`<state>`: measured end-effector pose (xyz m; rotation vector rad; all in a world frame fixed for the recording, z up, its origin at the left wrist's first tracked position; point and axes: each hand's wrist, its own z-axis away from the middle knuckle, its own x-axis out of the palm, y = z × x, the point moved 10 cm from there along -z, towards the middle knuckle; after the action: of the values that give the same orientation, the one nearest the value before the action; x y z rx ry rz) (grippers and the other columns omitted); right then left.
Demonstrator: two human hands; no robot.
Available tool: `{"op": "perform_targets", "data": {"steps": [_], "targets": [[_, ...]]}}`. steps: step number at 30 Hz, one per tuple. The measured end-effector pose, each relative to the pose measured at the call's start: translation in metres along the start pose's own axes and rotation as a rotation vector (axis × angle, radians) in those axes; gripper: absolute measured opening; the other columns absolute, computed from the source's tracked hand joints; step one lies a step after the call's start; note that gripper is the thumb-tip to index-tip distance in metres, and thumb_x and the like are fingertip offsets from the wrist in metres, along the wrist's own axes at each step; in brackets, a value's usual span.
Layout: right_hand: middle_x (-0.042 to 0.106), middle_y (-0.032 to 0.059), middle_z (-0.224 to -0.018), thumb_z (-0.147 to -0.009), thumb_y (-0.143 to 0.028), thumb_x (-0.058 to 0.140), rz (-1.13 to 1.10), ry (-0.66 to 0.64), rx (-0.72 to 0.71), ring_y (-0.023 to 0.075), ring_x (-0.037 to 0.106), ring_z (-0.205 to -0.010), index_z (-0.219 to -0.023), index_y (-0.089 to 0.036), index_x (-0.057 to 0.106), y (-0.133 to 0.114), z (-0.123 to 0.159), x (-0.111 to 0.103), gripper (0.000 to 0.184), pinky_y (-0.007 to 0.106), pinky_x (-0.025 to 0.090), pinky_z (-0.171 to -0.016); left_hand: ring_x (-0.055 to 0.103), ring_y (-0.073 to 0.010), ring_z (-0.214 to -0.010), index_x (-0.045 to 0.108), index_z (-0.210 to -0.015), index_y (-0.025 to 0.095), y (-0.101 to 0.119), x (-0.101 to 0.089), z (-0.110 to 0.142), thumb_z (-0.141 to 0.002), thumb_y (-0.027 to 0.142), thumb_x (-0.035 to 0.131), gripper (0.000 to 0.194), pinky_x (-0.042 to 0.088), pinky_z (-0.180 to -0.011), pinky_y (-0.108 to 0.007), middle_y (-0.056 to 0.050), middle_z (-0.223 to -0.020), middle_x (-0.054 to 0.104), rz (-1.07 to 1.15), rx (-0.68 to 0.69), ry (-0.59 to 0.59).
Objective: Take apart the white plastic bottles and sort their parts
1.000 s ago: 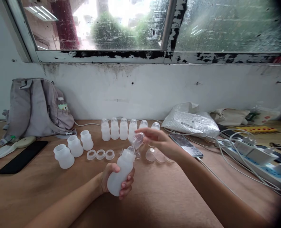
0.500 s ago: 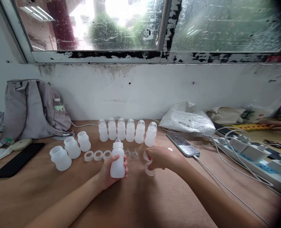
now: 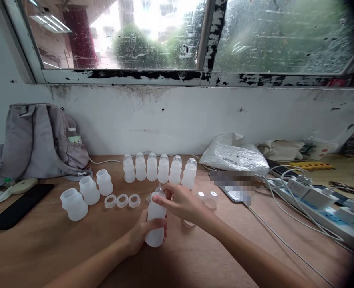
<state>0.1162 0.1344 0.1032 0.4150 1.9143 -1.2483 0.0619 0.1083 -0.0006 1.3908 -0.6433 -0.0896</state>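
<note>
the left hand (image 3: 141, 233) has its fingers curled round a frosted baby bottle (image 3: 155, 235), tilted slightly above the surface (image 3: 105, 244); the right hand (image 3: 181, 203) grips its neck, thumb in front, below the clear teat (image 3: 160, 187); that hand partly hides the collar; blurring covers part of the phone (image 3: 235, 195); six capped bottles (image 3: 152, 170) line up near the wall (image 3: 117, 116), below a stained window (image 3: 159, 44).

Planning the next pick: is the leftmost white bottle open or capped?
Open. The leftmost white bottle shows its bare, wide mouth, with no ring or dome over it.
</note>
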Motion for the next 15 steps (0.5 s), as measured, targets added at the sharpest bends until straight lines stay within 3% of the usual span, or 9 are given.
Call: {"op": "perform_targets", "data": {"steps": [3,8,12,15], "targets": [[0.040,-0.0043,-0.057,-0.072,-0.060,0.045,-0.088,-0.016,0.000,0.0071,0.035,-0.051,-0.063,-0.017,0.044,0.005,-0.002,0.010,0.044,0.020,0.025,-0.044,0.051,-0.0121,-0.048,0.052,-0.072,0.012,0.000,0.003,0.000,-0.064,0.020,0.058,0.014,0.038,-0.046,-0.023,-0.002,-0.056,0.055,-0.025,-0.003,-0.035],[0.035,-0.0053,-0.059,-0.076,-0.054,0.045,-0.193,-0.122,-0.044,0.0069,0.032,-0.053,-0.064,-0.017,0.041,0.000,0.000,0.012,0.039,0.021,0.025,-0.045,0.052,-0.0125,-0.043,0.051,-0.072,0.012,-0.006,0.010,0.003,-0.059,0.019,0.049,0.014,0.037,-0.040,-0.022,-0.002,-0.055,0.054,0.137,-0.078,-0.141],[0.048,-0.0015,-0.073,-0.080,-0.047,0.044,-0.460,-0.293,-0.138,0.0092,0.044,-0.064,-0.084,-0.017,0.051,-0.020,0.007,0.011,0.032,0.021,0.035,-0.055,0.053,-0.0127,-0.042,0.051,-0.075,0.013,-0.007,0.040,0.017,-0.060,0.030,0.046,0.023,0.042,-0.037,-0.022,0.000,-0.052,0.052,0.451,-0.201,-0.403],[0.055,0.0034,-0.092,-0.078,-0.043,0.049,-0.543,-0.426,-0.196,0.0136,0.052,-0.081,-0.107,-0.018,0.049,-0.023,0.009,0.011,0.038,0.025,0.041,-0.067,0.050,-0.0117,-0.037,0.051,-0.071,0.014,0.010,0.066,0.035,-0.059,0.038,0.046,0.027,0.039,-0.032,-0.021,0.001,-0.047,0.049,0.651,-0.225,-0.642]]}}
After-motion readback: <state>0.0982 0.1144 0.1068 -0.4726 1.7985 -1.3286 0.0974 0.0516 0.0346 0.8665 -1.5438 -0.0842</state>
